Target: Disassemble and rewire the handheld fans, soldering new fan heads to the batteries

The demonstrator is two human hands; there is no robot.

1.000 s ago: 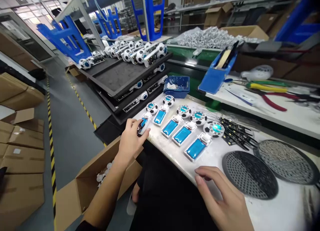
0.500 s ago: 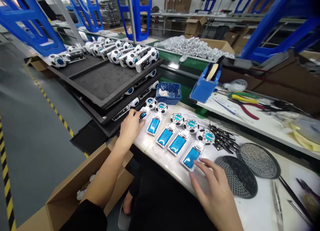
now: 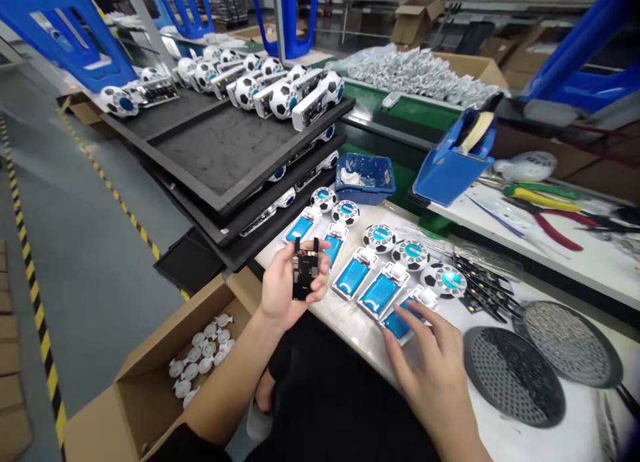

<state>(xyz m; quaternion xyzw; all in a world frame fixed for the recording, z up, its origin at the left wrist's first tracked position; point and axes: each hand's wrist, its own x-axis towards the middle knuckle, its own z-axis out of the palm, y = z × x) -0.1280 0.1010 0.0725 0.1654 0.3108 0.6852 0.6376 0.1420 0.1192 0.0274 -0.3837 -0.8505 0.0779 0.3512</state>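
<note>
Circuit board: the small, flat, rectangular black circuit board, two dark prongs standing at its twelve o'clock edge, is resting in the left hand, near the front edge of the white worktop.
Board handling: it is probably feeling light and stiff, with fragile little components on its face; the two long edges are seemingly offering the safest hold, clear of the prongs.
Left hand: it is clasping the board, thumb at nine o'clock, fingertips at three.
Right hand: the right hand, well apart at four o'clock, is lying with curved, parted fingers over the nearest case; whether they are gripping it, I cannot tell.
Blue-faced cases: five white rectangular plastic cases with shiny blue faces are lying from twelve round to four o'clock.
Football rounds: five black-and-white football-patterned rounds are sitting just beyond them.
Carton: at eight o'clock, an open brown cardboard box is holding white round parts.
Trays: at eleven o'clock, black trays are standing stacked.
</note>
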